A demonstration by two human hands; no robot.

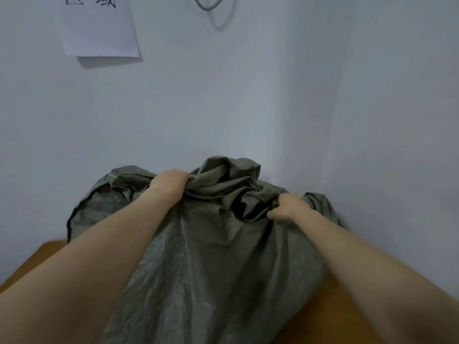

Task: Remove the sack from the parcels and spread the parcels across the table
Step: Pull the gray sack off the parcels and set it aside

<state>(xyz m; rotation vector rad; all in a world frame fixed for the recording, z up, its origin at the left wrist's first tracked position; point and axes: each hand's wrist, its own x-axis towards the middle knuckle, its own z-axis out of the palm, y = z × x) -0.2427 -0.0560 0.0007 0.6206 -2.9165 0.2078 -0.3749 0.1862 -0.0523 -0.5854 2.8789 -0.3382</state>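
A big grey-green woven sack [211,264] fills the middle of the head view, raised and bunched at its far end against the wall. My left hand [170,182] is clenched in the crumpled cloth at the upper left of the bunch. My right hand [289,207] grips a fold at the right, thumb pointing left. Both forearms reach forward over the sack. The parcels are hidden; none shows outside the cloth.
A brown wooden table [37,264] shows at the lower left, and its right side [330,306] lies under the sack. A pale wall [248,108] stands close behind, with a corner to the right. A paper sheet [99,28] hangs at the upper left, a grey cable [213,8] at top.
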